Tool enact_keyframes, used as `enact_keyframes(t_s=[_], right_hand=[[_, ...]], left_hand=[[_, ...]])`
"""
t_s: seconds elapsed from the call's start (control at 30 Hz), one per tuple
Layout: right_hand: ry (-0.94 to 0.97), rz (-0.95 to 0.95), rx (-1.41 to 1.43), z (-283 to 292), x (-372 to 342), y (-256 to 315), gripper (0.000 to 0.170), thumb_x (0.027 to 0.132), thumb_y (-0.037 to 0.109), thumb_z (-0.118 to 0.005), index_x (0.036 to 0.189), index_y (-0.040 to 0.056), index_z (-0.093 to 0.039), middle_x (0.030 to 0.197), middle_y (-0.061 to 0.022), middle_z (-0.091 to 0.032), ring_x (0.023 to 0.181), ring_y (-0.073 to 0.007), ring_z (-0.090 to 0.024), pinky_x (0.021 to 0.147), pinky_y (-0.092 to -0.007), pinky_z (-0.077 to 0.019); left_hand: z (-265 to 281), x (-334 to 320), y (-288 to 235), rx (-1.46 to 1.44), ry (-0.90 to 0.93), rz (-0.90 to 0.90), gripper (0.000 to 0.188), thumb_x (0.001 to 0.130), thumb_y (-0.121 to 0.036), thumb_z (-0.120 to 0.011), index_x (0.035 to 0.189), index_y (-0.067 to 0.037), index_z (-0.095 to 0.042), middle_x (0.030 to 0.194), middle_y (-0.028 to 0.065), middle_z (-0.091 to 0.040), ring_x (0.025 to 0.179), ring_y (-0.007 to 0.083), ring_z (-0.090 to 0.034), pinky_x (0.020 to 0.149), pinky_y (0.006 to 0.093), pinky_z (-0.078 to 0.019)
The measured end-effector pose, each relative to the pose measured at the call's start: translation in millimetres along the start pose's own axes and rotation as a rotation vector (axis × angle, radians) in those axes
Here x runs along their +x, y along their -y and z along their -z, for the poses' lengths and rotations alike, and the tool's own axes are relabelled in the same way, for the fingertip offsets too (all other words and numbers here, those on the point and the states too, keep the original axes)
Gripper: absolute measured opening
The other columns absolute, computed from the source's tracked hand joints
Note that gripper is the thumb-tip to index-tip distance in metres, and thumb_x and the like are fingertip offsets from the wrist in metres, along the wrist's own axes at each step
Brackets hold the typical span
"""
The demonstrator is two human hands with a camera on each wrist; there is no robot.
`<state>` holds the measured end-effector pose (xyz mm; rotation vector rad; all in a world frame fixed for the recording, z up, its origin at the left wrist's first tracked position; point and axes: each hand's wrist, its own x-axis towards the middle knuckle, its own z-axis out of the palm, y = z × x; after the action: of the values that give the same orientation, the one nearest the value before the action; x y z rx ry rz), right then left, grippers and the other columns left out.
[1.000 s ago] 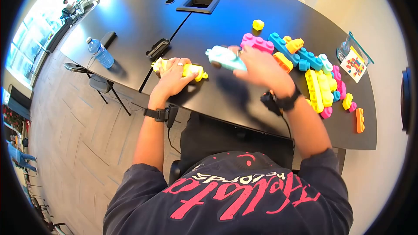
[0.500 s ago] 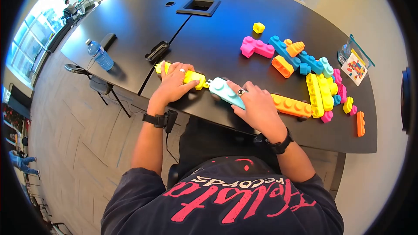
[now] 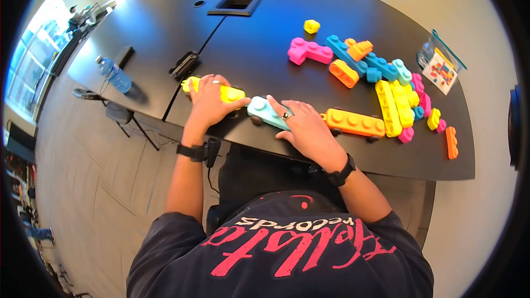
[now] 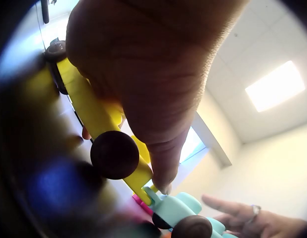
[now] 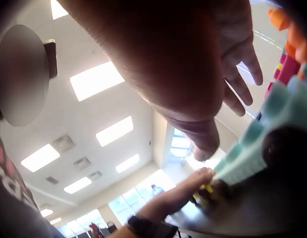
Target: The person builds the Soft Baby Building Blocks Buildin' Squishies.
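Checking the row at the table's (image 3: 265, 49) near edge. What has each hand got?

Left hand (image 3: 208, 104) grips the yellow wagon (image 3: 232, 95) from above: fingers over the far side, thumb at the end facing the light-blue wagon (image 3: 259, 109). Probably to stop it rolling; left wrist view shows a wheel (image 4: 114, 154) on it.

And the right?

Right hand (image 3: 306, 132) is over the light-blue wagon, fingers straight and spread, thumb on the near side. Not a grip. Looks more like steadying or nudging; contact itself I can't confirm.

Positions relative to the hands?

Yellow: directly under the left palm. Light-blue: under the right hand, left end sticking out by the left thumb. Orange wagon (image 3: 356, 123): just right of the right hand, held by neither.

Coupled?

Left wrist view has a light-blue loop (image 4: 152, 194) at the yellow wagon's end. Hooked or only butted up, can't tell. Light-blue to orange: joint's behind the right hand.

Why end to end?

My read: lines up the hitches. Yellow blocks (image 3: 406, 111) sit past the orange end, likely parked off the work spot.
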<state>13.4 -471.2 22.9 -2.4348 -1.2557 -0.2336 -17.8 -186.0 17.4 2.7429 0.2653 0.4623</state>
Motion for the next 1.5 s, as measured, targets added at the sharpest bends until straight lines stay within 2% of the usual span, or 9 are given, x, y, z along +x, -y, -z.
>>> enact_keyframes(t_s=[0.13, 0.27, 0.4, 0.63, 0.73, 1.23, 1.33, 1.43, 1.5], right_hand=[[-0.101, -0.066, 0.133, 59.7, -21.0, -15.7, 0.064, 0.093, 0.012, -0.067, 0.155, 0.0074, -0.049, 0.138, -0.0196, -0.062, 0.132, -0.0389, -0.056, 0.114, -0.0483, -0.0434], [0.028, -0.28, -0.194, 82.3, -80.4, -69.4, 0.069, 0.085, 0.01, -0.075, 0.15, 0.003, -0.053, 0.142, -0.0203, -0.06, 0.137, -0.0402, -0.053, 0.118, -0.0496, -0.0417], [0.147, -0.327, -0.181, 69.2, -81.7, -94.4, 0.063, 0.085, 0.017, -0.082, 0.142, 0.0056, -0.058, 0.13, -0.0162, -0.064, 0.129, -0.0388, -0.058, 0.121, -0.0489, -0.0386], [-0.01, -0.247, -0.237, 94.8, -75.8, -63.1, 0.058, 0.085, 0.025, -0.084, 0.135, 0.0083, -0.06, 0.112, -0.0118, -0.064, 0.111, -0.0329, -0.062, 0.098, -0.046, -0.0478], [0.116, -0.315, -0.179, 120.5, -93.4, -42.3, 0.058, 0.084, 0.027, -0.084, 0.135, 0.0103, -0.061, 0.112, -0.011, -0.064, 0.11, -0.0319, -0.062, 0.095, -0.045, -0.048], [0.136, -0.382, -0.268, 91.2, -112.1, -30.2, 0.063, 0.081, 0.028, -0.086, 0.139, 0.0161, -0.064, 0.107, -0.0072, -0.065, 0.109, -0.0274, -0.062, 0.098, -0.044, -0.0448], [0.086, -0.41, -0.246, 82.3, -115.0, -38.6, 0.064, 0.083, 0.023, -0.085, 0.142, 0.0147, -0.063, 0.112, -0.0094, -0.064, 0.111, -0.0314, -0.061, 0.1, -0.0435, -0.0466], [0.05, -0.481, -0.207, 67.2, -127.8, -54.2, 0.059, 0.084, 0.014, -0.083, 0.139, 0.0121, -0.062, 0.114, -0.0109, -0.064, 0.116, -0.0322, -0.062, 0.107, -0.0492, -0.0434], [0.006, -0.398, -0.128, 66.9, -135.1, -65.8, 0.059, 0.083, 0.004, -0.079, 0.139, 0.0104, -0.06, 0.117, -0.0126, -0.064, 0.12, -0.0345, -0.061, 0.112, -0.0508, -0.0413]], left_hand=[[-1.2, 2.5, 6.5, 0.011, 0.026, 0.001, 0.076, 0.073, -0.07, -0.083, 0.111, -0.008, -0.066, 0.129, 0.0201, -0.064, 0.145, 0.0367, -0.043, 0.124, 0.0663, -0.0093], [-9.8, 1.9, 17.2, 0.05, -0.084, -0.045, 0.066, 0.073, -0.061, -0.088, 0.109, -0.011, -0.066, 0.123, 0.0123, -0.065, 0.14, 0.0343, -0.046, 0.123, 0.0654, -0.0101], [-7.2, 2.6, 15.7, 0.058, -0.056, -0.034, 0.064, 0.074, -0.061, -0.086, 0.11, -0.012, -0.066, 0.124, 0.0127, -0.064, 0.14, 0.0338, -0.046, 0.121, 0.0639, -0.0132], [-8.5, 2.7, 19.8, 0.05, -0.051, 0.003, 0.071, 0.074, -0.066, -0.084, 0.113, -0.01, -0.065, 0.13, 0.0216, -0.063, 0.146, 0.0365, -0.041, 0.124, 0.065, -0.0075], [-8.3, 2.7, 16.7, 0.056, -0.045, 0.0, 0.071, 0.074, -0.066, -0.084, 0.114, -0.009, -0.065, 0.13, 0.0237, -0.062, 0.147, 0.0364, -0.041, 0.124, 0.0651, -0.0069], [-11.3, 1.4, 14.7, 0.032, -0.058, -0.01, 0.069, 0.074, -0.064, -0.085, 0.11, -0.009, -0.065, 0.126, 0.0176, -0.064, 0.143, 0.0361, -0.043, 0.122, 0.0626, -0.0127], [-15.7, 2.3, 19.4, 0.05, -0.098, -0.087, 0.063, 0.075, -0.059, -0.086, 0.111, -0.012, -0.065, 0.123, 0.0137, -0.063, 0.135, 0.0345, -0.048, 0.117, 0.059, -0.0228], [-8.7, -4.4, -3.1, 0.083, -0.055, -0.092, 0.064, 0.075, -0.059, -0.086, 0.112, -0.012, -0.064, 0.12, 0.0132, -0.062, 0.13, 0.0343, -0.05, 0.115, 0.0577, -0.0255], [-12.8, -6.1, -11.5, 0.08, -0.047, -0.097, 0.065, 0.076, -0.06, -0.085, 0.112, -0.011, -0.064, 0.12, 0.0132, -0.062, 0.13, 0.0343, -0.05, 0.114, 0.0583, -0.0256]])
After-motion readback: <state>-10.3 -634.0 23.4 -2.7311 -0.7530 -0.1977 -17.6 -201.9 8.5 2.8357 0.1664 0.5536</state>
